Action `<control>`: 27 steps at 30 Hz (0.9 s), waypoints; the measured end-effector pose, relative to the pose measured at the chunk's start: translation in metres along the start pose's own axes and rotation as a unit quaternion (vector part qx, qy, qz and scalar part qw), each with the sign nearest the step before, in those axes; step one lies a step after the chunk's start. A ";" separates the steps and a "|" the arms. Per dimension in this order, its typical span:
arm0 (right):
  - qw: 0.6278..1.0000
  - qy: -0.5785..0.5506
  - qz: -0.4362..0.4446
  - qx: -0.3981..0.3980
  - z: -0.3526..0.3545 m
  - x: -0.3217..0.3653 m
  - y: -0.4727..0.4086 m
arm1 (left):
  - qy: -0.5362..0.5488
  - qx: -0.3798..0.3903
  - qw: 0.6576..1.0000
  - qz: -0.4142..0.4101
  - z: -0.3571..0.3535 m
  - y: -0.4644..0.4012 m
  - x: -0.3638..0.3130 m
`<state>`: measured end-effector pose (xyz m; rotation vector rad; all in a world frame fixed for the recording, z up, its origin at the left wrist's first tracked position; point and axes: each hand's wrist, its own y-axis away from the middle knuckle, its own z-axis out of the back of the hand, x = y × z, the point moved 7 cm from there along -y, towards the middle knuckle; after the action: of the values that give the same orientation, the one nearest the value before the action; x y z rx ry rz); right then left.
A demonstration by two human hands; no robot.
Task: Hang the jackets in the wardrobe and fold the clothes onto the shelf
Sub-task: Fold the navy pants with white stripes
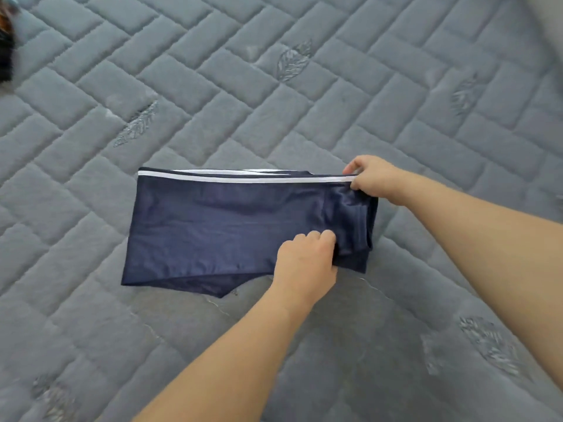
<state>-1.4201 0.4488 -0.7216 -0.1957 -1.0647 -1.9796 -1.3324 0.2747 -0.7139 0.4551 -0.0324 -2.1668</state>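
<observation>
From the head camera, looking down, I find no brand, label or writing that I can read anywhere: the navy shorts (pixel 213 226) show only a plain white stripe (pixel 243 178) along the far edge, and the fabric is otherwise unmarked.

The shorts lie flat on a grey quilted mattress (pixel 304 86), roughly in the middle of what I see. The mattress is stitched in a brick-like pattern of offset rectangles, with embossed leaf motifs (pixel 294 60) scattered over it, one beyond the shorts, others towards the right edge and the lower corners. At the far left edge a dark, brownish object (pixel 6 44) pokes into view, too blurred to make out. At the top right corner a pale surface shows beyond the mattress; I cannot tell what it is.

My left hand (pixel 304 263) sits at the near right part of the shorts, fingers curled and pinching a fold of the navy cloth, which bunches up just beside my knuckles. My right hand (pixel 370 178) is at the far right corner, fingers and thumb closed on the end of the white stripe. The right end of the shorts is doubled over itself between my two hands, while the left end lies smooth against the mattress. Both forearms are bare.
</observation>
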 end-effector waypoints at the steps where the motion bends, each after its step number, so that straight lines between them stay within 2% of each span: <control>1: 1.000 -0.004 -0.002 -0.019 0.004 -0.016 -0.001 | -0.020 0.019 1.000 0.007 -0.012 -0.003 -0.009; 3: 0.999 -0.004 -0.008 -0.040 0.004 -0.039 -0.003 | -0.040 0.091 0.995 0.010 -0.035 -0.004 -0.019; 5: 0.999 0.008 -0.003 -0.044 -0.004 -0.052 -0.004 | -0.033 0.115 0.992 0.026 -0.042 -0.002 -0.015; 7: 0.998 0.023 0.004 -0.067 -0.011 -0.056 -0.005 | -0.008 0.079 0.995 0.061 -0.039 0.000 0.005; 10: 0.993 0.031 -0.016 -0.116 -0.016 -0.052 -0.005 | 0.025 0.006 0.987 0.158 -0.025 0.008 0.066; 12: 0.981 0.110 -0.011 -0.159 -0.016 -0.034 -0.003 | 0.041 -0.021 0.966 0.254 -0.012 0.020 0.122; 15: 0.958 0.209 0.060 -0.188 -0.032 0.020 -0.002 | 0.057 -0.039 0.914 0.399 0.010 0.049 0.205; 18: 0.950 0.247 0.118 -0.149 -0.073 0.080 -0.012 | 0.079 -0.027 0.881 0.466 0.024 0.075 0.264; 23: 0.939 0.270 0.211 -0.019 -0.169 0.171 -0.026 | 0.105 -0.013 0.872 0.477 0.032 0.093 0.310; 27: 0.923 0.297 0.244 -0.003 -0.226 0.226 -0.040 | 0.191 0.021 0.840 0.507 0.013 0.109 0.342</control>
<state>-1.5360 0.1534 -0.7759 0.1288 -0.5430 -1.4440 -1.4345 -0.0619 -0.7872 0.6920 -0.0794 -1.0078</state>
